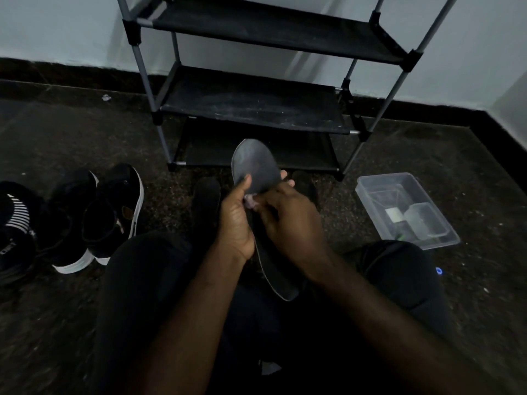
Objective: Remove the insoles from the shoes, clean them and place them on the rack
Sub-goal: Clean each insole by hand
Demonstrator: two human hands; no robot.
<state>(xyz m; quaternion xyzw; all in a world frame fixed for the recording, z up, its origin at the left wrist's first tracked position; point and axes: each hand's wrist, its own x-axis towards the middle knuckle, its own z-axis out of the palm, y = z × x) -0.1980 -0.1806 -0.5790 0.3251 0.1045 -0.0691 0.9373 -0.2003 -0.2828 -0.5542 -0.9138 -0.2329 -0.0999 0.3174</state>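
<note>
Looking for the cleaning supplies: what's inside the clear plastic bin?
Inside the clear plastic bin sit a smaller clear container and a whitish item; anything beneath them is too dim to tell.

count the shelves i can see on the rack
3: top shelf near the frame's upper edge, middle shelf below it, bottom shelf just above the floor, partly behind the insole. Higher shelves may be cropped.

Striped shoe [12, 223] (left edge) half cropped
</note>
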